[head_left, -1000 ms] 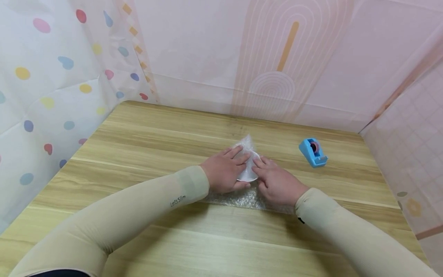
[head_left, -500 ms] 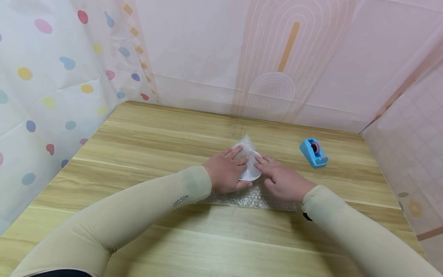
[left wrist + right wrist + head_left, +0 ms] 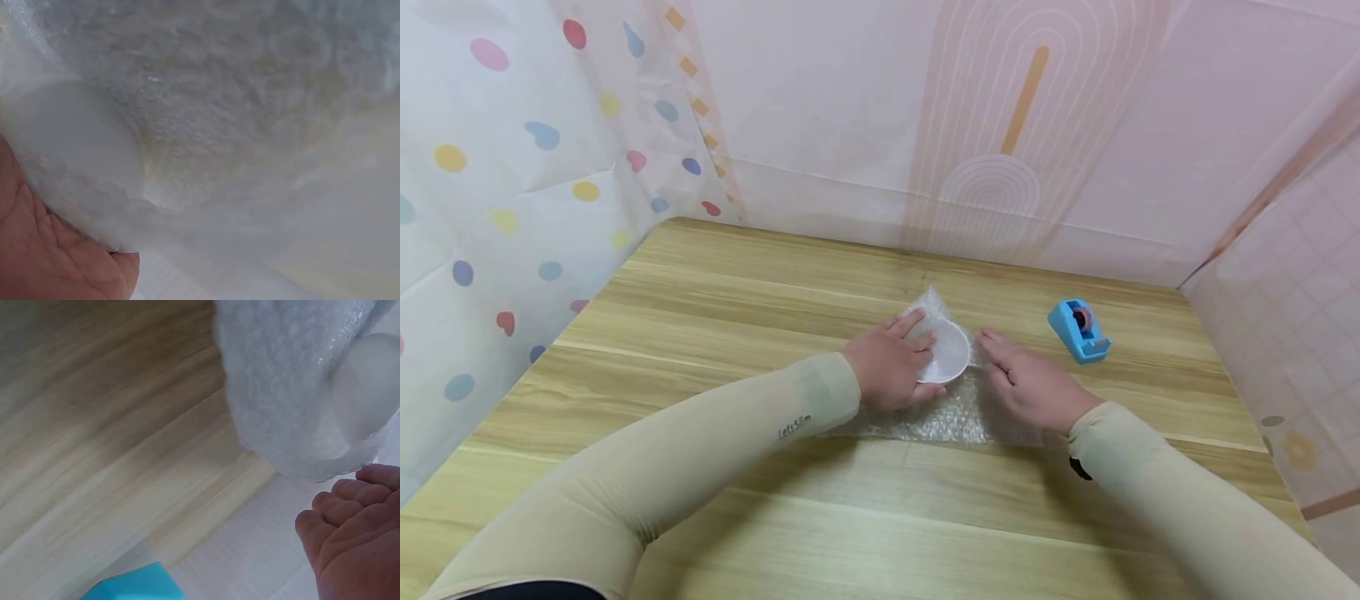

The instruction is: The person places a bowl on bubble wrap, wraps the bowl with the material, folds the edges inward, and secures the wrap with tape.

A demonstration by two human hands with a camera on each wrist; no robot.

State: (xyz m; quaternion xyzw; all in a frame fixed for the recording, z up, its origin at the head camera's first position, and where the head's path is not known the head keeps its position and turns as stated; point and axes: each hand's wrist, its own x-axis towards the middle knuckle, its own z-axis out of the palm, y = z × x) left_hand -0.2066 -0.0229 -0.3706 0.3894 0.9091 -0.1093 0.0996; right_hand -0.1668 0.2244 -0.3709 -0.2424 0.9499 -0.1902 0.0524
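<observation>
- Right hand (image 3: 1033, 383) has slid off to the right since half a second ago; its fingertips lay on the white round piece (image 3: 951, 354) then, and now more of that disc shows from my head feed. Left hand (image 3: 891, 362) has hardly shifted.
- Step in hand, as I judge it: wrapping the round piece in bubble wrap (image 3: 955, 417), left side pinned, right side next.
- Next move, to my mind, calls for the right hand to gather the wrap's right side and fold it leftward, while the left keeps pressure.
- Left grip: fingers spread wide and flat on the disc's left part, thumb along its near rim; pressing, not clasping.
- Right grip: fingers extended, close together, holding nothing; just right of the disc. I cannot tell whether they touch the wrap's edge.
- Round piece: around mid-table, on the wrap; how much film covers it, I cannot tell.
- Blue tape dispenser (image 3: 1078, 331): far right on the table (image 3: 760, 333), untouched.
</observation>
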